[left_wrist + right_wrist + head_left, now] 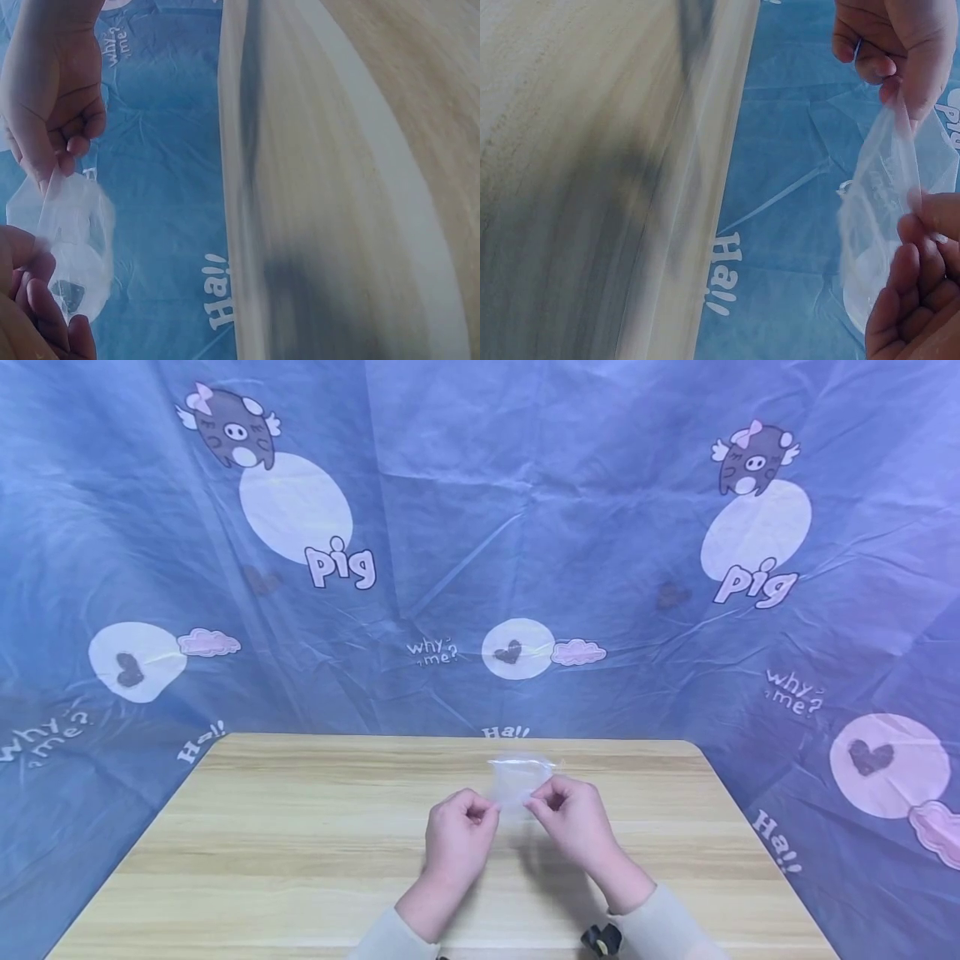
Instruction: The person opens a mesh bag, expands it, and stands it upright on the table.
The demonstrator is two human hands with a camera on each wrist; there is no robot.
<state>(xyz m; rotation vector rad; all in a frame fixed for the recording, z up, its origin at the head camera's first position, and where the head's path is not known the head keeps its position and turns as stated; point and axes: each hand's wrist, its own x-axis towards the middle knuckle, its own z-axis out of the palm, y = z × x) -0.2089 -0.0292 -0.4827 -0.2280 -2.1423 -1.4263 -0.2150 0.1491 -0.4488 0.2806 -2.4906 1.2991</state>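
Both hands hold a clear, thin plastic bag (pixel 519 777) above the table, stretched between them. My left hand (pixel 459 831) pinches one side of its near edge between thumb and fingers. The opposite side of that edge is pinched by my right hand (pixel 576 820). In the left wrist view the bag (pixel 88 217) looks see-through, and the left hand (pixel 34 300) shows below it with the right hand (pixel 56 90) above. Seen from the right wrist, the bag (pixel 877 187) hangs in soft folds from the pinching fingertips.
A light wood-grain table (pixel 300 843) spreads beneath the hands. Behind it and along both sides hangs a blue printed cloth (pixel 450 527). A small black object (pixel 602 938) sits beside the right sleeve (pixel 663 927). Shadows of the hands fall across the tabletop.
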